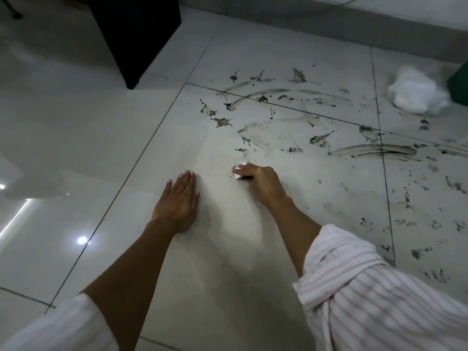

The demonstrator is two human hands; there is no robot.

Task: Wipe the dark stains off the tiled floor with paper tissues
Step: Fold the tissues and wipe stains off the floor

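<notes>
head view looks down, close over floor (76, 148).

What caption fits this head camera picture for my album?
Right hand wipes dark stains off the tiled floor with a paper tissue; left hand rests flat.

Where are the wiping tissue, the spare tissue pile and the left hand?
wiping tissue (237, 170), head view, white wad showing past the fingertips.
spare tissue pile (415, 93), head view, middle of the pile.
left hand (177, 198), head view, back of the hand.
</notes>
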